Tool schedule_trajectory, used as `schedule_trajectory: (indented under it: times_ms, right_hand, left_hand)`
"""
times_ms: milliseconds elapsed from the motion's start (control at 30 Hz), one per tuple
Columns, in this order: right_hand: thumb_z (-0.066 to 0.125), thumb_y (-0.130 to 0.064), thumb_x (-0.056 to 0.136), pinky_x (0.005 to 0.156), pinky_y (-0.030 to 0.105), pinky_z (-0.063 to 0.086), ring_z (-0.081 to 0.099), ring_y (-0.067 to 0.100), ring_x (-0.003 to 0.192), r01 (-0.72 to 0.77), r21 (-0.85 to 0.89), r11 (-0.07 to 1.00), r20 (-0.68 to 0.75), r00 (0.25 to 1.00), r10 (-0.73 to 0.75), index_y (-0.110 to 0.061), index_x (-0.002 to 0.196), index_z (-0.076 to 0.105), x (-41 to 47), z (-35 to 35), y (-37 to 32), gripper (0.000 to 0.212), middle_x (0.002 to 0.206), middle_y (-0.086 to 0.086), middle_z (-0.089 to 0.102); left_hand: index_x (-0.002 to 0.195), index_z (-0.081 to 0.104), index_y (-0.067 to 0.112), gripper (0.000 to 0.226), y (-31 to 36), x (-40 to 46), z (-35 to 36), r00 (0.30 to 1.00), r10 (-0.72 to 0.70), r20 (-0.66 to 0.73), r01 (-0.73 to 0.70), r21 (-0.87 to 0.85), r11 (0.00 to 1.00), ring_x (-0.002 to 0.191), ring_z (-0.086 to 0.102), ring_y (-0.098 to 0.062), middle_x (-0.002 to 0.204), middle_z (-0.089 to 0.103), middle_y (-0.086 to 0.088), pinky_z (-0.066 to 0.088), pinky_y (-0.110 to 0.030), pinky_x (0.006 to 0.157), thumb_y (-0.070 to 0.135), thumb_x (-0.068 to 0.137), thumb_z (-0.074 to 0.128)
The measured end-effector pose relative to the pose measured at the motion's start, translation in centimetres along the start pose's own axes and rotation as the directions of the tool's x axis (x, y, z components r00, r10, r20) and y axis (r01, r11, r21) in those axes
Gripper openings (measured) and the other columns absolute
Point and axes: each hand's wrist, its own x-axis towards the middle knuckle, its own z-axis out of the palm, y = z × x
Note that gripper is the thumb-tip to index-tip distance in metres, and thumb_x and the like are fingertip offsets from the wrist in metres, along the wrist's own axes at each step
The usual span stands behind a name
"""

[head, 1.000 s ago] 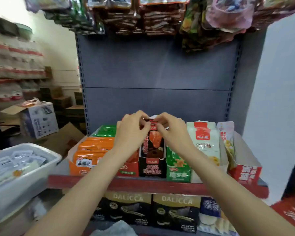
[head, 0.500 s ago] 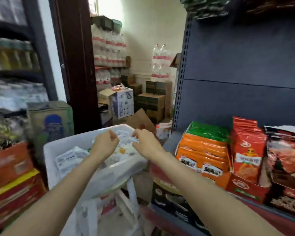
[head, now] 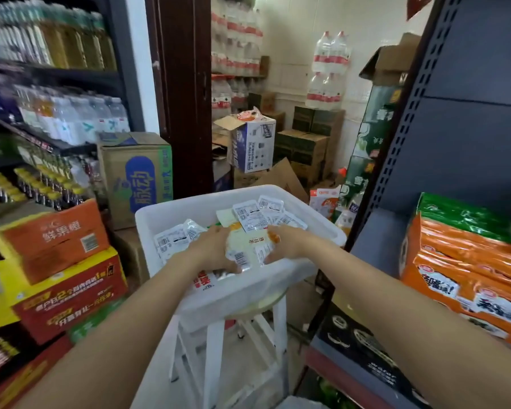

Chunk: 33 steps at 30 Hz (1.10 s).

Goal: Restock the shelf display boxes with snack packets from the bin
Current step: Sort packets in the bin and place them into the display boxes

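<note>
While both hands are reaching into the white bin (head: 189,211) on its stool (head: 219,335), the left hand (head: 216,252) and right hand (head: 286,243) are closing on a clutch of snack packets (head: 248,246) between them. Judging by this, another load is only being gathered; the display boxes (head: 466,278) on the shelf to the right are waiting. Stacked cartons (head: 56,261) are crowding the aisle beyond.

You see a white bin (head: 171,215) of pale, barcode-printed packets (head: 250,216), orange and green snack bags (head: 466,261) on the grey shelf (head: 375,246), and a white stool (head: 216,349).
</note>
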Motion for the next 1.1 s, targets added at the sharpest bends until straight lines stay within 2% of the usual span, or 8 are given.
schedule_trajectory:
  times_ms: [200,433,533,600,767,867,967,1100]
  right_hand:
    - [0.077,-0.051,0.067,0.110,0.046,0.032,0.031,0.029,0.133,-0.009,-0.198,0.980,-0.082,0.997,-0.008,-0.025,0.142,0.033,2.1,-0.3,1.1,0.090,0.145,0.006,0.030]
    - [0.075,-0.036,0.075,0.080,0.037,0.038,0.050,0.027,0.107,0.051,-0.222,0.974,-0.238,0.966,-0.105,-0.014,0.111,0.045,2.4,-3.0,1.2,0.051,0.115,0.006,0.053]
    - [0.058,-0.017,0.088,0.059,0.034,0.032,0.055,0.029,0.080,0.059,-0.070,0.996,-0.306,0.949,-0.078,-0.013,0.090,0.046,1.7,-4.9,1.0,0.013,0.086,0.003,0.060]
    - [0.053,-0.012,0.090,0.053,0.034,0.030,0.048,0.028,0.070,0.032,0.161,0.986,-0.306,0.952,0.019,-0.015,0.078,0.042,0.9,-6.3,0.6,0.017,0.072,0.003,0.051]
    - [0.062,-0.009,0.088,0.084,0.043,0.052,0.062,0.023,0.097,0.048,0.707,0.705,-0.212,0.966,0.146,-0.014,0.109,0.059,-2.4,-11.6,-0.8,0.022,0.103,0.002,0.066]
    - [0.061,-0.005,0.089,0.080,0.029,0.050,0.062,0.015,0.094,0.079,0.822,0.564,-0.224,0.956,0.192,-0.017,0.112,0.062,-4.8,-14.7,-1.4,0.027,0.101,-0.004,0.064]
    - [0.056,-0.007,0.093,0.067,0.013,0.048,0.059,0.003,0.083,0.073,0.871,0.485,-0.181,0.967,0.179,-0.012,0.117,0.060,-7.3,-17.6,-2.0,0.025,0.102,-0.004,0.063]
    - [0.057,-0.013,0.093,0.075,0.026,0.055,0.065,0.013,0.092,0.081,0.918,0.389,-0.167,0.967,0.192,-0.012,0.119,0.061,-9.7,-20.3,-1.9,0.026,0.111,0.001,0.067]
  left_hand:
    - [0.121,0.047,0.017,0.072,0.1,2.3,-0.9,0.996,-0.075,-0.054,0.078,0.058,0.995,0.107,0.047,-0.022,0.119,0.047,-0.005,0.044,-0.035,0.090,0.040,0.064,0.084]
    - [0.071,0.039,0.018,0.039,1.6,3.3,-3.2,0.983,-0.154,-0.102,0.143,-0.107,0.984,0.073,0.043,-0.019,0.073,0.044,0.002,0.031,-0.029,0.059,0.026,0.075,0.078]
    - [0.057,0.030,0.017,0.047,3.1,2.7,-5.2,0.968,-0.151,-0.200,0.108,-0.212,0.971,0.057,0.037,-0.020,0.055,0.033,0.003,0.022,-0.030,0.050,0.017,0.083,0.069]
    - [0.060,0.030,0.017,0.043,4.7,1.7,-6.8,0.941,-0.197,-0.276,0.097,-0.336,0.937,0.054,0.034,-0.016,0.057,0.032,0.002,0.025,-0.023,0.048,0.016,0.088,0.062]
    - [0.088,0.044,0.010,0.012,8.7,-0.3,-11.6,0.853,-0.413,-0.318,0.097,-0.681,0.725,0.067,0.049,-0.019,0.070,0.048,0.001,0.038,-0.019,0.052,0.017,0.097,0.050]
    - [0.090,0.049,0.013,0.009,10.7,-0.5,-14.9,0.838,-0.443,-0.320,0.043,-0.769,0.637,0.080,0.056,-0.022,0.079,0.056,0.000,0.042,-0.033,0.067,0.019,0.096,0.052]
    - [0.091,0.049,0.014,0.008,13.4,-1.0,-17.5,0.846,-0.420,-0.328,0.000,-0.788,0.616,0.071,0.051,-0.014,0.076,0.054,0.002,0.038,-0.019,0.060,0.019,0.095,0.053]
    - [0.096,0.052,0.010,0.010,16.4,-0.9,-19.6,0.830,-0.483,-0.280,0.025,-0.846,0.533,0.075,0.054,-0.018,0.086,0.056,-0.001,0.041,-0.018,0.061,0.020,0.094,0.054]
